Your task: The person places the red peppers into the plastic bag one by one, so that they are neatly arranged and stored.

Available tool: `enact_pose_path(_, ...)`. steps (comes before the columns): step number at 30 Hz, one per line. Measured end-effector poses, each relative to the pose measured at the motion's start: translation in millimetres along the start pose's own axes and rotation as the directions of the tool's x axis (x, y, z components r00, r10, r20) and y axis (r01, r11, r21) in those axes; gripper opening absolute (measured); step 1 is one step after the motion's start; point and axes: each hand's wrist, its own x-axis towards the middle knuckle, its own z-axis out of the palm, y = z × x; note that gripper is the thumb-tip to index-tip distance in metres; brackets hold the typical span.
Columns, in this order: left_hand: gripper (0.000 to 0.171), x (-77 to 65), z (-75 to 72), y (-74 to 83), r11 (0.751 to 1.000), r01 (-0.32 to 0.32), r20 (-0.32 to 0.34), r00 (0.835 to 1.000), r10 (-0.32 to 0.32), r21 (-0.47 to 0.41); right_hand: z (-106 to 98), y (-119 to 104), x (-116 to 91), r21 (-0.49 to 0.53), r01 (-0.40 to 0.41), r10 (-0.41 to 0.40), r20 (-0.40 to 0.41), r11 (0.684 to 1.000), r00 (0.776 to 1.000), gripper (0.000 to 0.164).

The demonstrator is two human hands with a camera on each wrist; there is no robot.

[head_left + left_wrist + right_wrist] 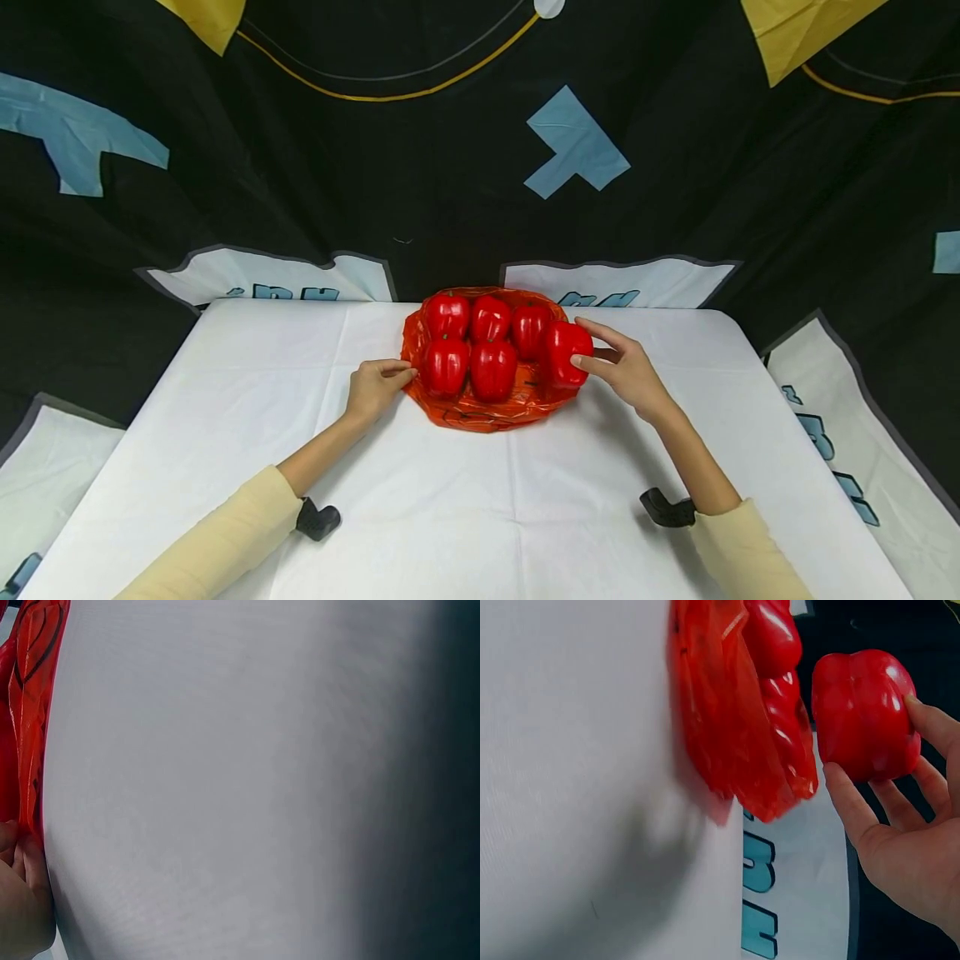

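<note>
**Red pepper held at the right edge of the bag**

The red pepper (566, 354) sits in the right hand (626, 371), thumb below and fingers (930, 724) curled around its far side, lifted just clear of the orange plastic bag (480, 412) at the bag's right edge. In the right wrist view the pepper hangs apart from the bag and from the other peppers.

Five more peppers (491, 368) stand on the spread bag in two rows, three behind and two in front, touching one another. The left hand (372, 387) rests on the white tablecloth (225, 400) and pinches the bag's left rim between thumb and fingertips; the left wrist view shows the fingers (19, 900) against the orange film. A black patterned backdrop (375, 167) hangs behind the table.
</note>
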Motion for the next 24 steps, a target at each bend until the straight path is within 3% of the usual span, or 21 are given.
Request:
enact_pose_path(14,0.020,-0.7,-0.6,-0.7,1.000,0.017,0.004,1.000,-0.017,-0.002,22.8,13.3,3.9,0.033,-0.033,0.032,0.027,0.999,0.999,0.060)
enact_pose_path(24,0.019,0.1,-0.4,-0.1,1.000,0.008,0.003,1.000,-0.008,-0.001,27.1,19.2,5.5,0.022,-0.041,0.041,0.027,0.999,0.999,0.059)
